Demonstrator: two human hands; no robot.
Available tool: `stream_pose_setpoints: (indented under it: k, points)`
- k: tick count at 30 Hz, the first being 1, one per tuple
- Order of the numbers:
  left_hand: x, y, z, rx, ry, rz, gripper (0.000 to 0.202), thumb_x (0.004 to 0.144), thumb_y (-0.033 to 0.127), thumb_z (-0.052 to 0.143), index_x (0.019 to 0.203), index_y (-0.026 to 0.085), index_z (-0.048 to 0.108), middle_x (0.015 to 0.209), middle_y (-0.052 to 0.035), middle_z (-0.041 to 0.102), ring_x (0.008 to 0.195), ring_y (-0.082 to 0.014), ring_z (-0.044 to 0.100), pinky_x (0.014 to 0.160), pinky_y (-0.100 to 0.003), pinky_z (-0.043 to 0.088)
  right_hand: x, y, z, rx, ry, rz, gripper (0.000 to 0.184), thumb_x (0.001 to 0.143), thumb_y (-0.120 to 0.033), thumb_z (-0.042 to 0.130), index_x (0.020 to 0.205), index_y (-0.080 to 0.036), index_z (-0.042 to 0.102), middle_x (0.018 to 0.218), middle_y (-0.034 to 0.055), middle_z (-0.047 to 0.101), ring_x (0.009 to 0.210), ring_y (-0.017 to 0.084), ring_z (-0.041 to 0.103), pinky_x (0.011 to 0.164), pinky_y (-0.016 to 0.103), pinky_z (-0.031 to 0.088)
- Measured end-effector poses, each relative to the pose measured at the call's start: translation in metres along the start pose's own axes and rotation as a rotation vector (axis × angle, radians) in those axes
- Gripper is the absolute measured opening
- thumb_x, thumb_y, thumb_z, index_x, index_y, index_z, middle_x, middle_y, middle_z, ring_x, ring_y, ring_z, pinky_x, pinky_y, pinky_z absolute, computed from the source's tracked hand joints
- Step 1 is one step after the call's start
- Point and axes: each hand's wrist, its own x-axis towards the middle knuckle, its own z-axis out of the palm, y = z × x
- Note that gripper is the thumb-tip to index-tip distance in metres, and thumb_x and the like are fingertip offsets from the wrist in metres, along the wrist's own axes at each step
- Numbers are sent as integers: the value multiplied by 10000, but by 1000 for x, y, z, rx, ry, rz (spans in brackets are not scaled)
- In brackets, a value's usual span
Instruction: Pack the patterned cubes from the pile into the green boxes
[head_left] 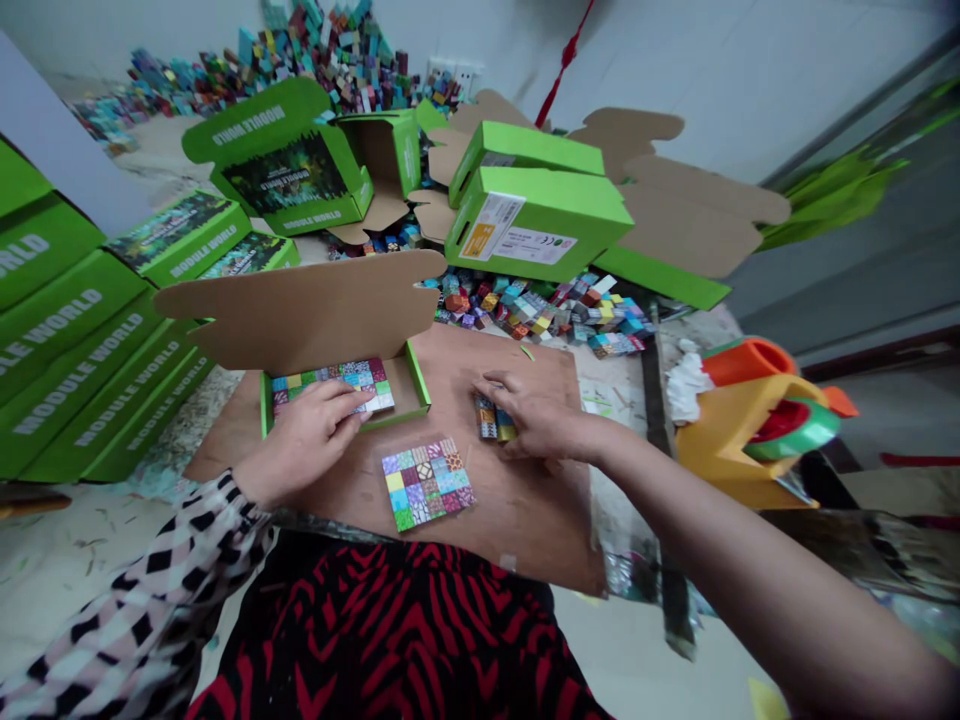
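Note:
My left hand point(304, 440) rests on the front edge of a small open green box point(417, 383), its fingers curled onto the layer of coloured cubes point(330, 380) inside. My right hand point(529, 418) lies on the brown board point(510, 510), fingers bent over a few small coloured cubes point(491, 420). Between both hands, nearer me, sits a flat square block of patterned cubes point(426, 483). The box's brown cardboard lid point(300, 310) stands open behind it.
Stacks of green "MODULE WORLD" boxes point(82, 350) fill the left. More green boxes point(536, 215) and flat cardboard point(697, 220) stand behind a loose heap of cubes point(547, 305). An orange and yellow tape dispenser point(750, 420) sits at the right. A big cube pile point(315, 55) lies far back.

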Motion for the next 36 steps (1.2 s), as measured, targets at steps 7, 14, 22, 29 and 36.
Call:
stream_pose_setpoints:
  k: [7, 14, 22, 29, 36]
  points:
    - [0, -1, 2, 0, 13, 17, 350, 951, 318, 421, 1133, 157, 674, 1049, -113, 659, 968, -244, 604, 838, -418, 511, 2, -6, -2, 14, 61, 64, 944, 658, -389, 733, 1479, -220, 297, 1396, 134, 334, 1225, 306, 470, 1040, 405, 387]
    - [0, -2, 3, 3, 36, 28, 370, 956, 338, 403, 1120, 154, 680, 1032, -117, 664, 952, -243, 613, 818, -419, 524, 0, -35, 2, -40, 117, 202, 615, 788, -410, 607, 1340, -168, 480, 1368, 169, 333, 1074, 295, 558, 983, 425, 424]
    - [-1, -1, 2, -3, 30, 9, 364, 953, 345, 406, 1120, 171, 679, 1047, -108, 666, 979, -239, 612, 840, -418, 523, -11, -13, 1, -42, 92, 135, 799, 727, -371, 645, 1457, -237, 351, 1495, 147, 221, 1184, 333, 502, 983, 441, 424]
    - [5, -3, 2, 47, -29, 6, 355, 951, 306, 408, 1143, 156, 665, 1078, -116, 664, 992, -249, 592, 857, -431, 501, -13, -12, -1, -19, 72, 141, 843, 707, -317, 666, 1469, -192, 327, 1525, 156, 209, 1310, 331, 392, 1061, 432, 361]
    - [22, -7, 3, 198, -177, 40, 364, 928, 191, 378, 1132, 139, 675, 1196, -115, 644, 1017, -267, 546, 889, -438, 462, -5, -12, -2, -31, 140, 65, 736, 675, -214, 631, 1380, -134, 436, 1345, 169, 420, 1231, 309, 456, 1021, 406, 400]
